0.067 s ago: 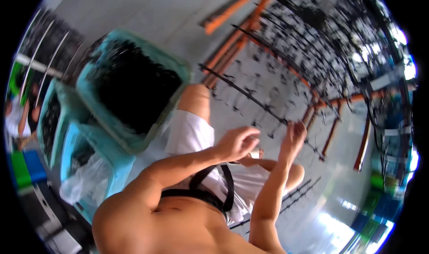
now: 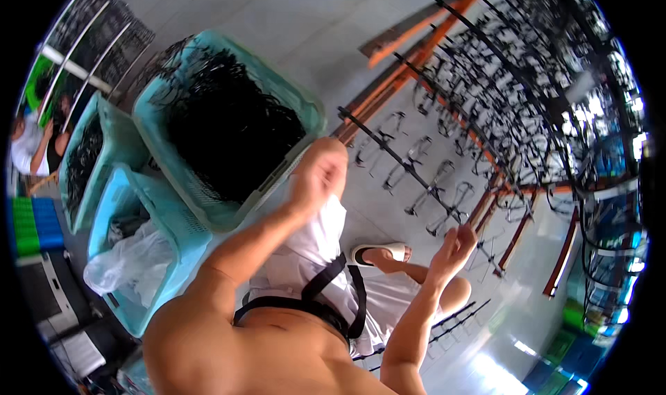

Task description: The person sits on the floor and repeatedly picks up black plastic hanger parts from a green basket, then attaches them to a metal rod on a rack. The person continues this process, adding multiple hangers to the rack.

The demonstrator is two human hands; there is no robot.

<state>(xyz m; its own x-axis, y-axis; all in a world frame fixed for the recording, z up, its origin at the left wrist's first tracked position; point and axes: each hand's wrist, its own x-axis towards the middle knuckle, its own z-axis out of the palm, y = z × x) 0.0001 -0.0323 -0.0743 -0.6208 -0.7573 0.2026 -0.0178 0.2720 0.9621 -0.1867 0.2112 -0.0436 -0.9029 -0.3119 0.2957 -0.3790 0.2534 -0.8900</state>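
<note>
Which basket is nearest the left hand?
The large teal basket, holding black pieces: its rim is nearest the left hand; the other baskets sit farther left.

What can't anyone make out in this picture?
In the head view:
Left hand: blur hides whether it holds anything.
Right hand: too small to tell whether its fingertips touch the black rod.
Teal basket: heaped black pieces hide its bottom.
Blue basket: a plastic bag hides what lies beneath.
</note>
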